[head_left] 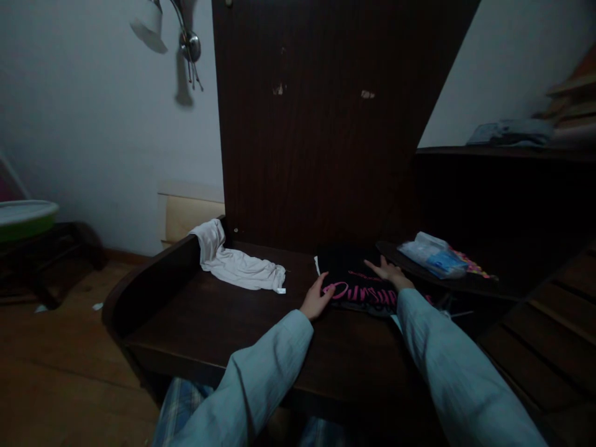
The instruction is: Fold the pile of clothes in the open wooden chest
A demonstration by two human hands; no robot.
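A folded black garment with pink lettering lies on the dark wooden desk, in front of the tall back panel. At its left edge rests my left hand, fingers spread and touching the cloth. My right hand lies on the garment's right part with its fingers stretched out. Neither hand grips anything that I can see. To the left, a crumpled white cloth with a small tag drapes from the desk's raised side down onto the top.
On the right, a clear plastic packet with blue inside sits on a rounded dark shelf. A wall lamp hangs at upper left. A green basin stands on a low stand at far left. Folded items lie on the upper right shelf.
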